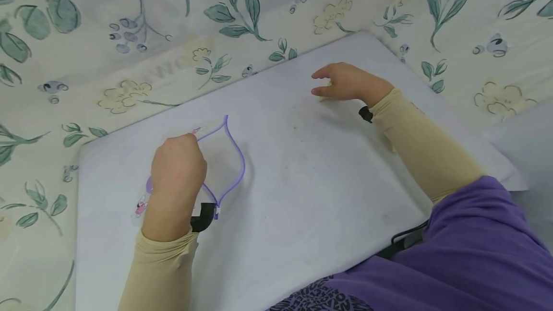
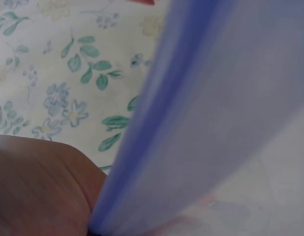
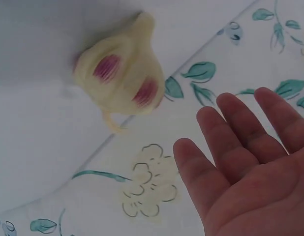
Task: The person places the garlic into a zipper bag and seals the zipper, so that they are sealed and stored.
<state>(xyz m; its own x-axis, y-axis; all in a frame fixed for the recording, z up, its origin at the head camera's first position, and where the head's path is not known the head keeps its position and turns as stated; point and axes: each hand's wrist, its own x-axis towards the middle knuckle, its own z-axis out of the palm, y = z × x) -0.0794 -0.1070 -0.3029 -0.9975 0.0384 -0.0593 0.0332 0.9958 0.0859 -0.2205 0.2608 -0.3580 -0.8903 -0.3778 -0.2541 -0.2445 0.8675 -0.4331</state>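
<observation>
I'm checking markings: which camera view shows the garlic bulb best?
The right wrist view: the garlic bulb shows whole, purple patches visible. The head view shows only pale slivers by the right hand; the left wrist view doesn't show it.

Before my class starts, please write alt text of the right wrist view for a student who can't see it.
A right hand at lower right, palm showing and fingers extended, is near a cream, garlic-shaped bulb with purple patches; the visible fingers don't touch it. Behind them, a white surface meets a floral-patterned backdrop.
</observation>
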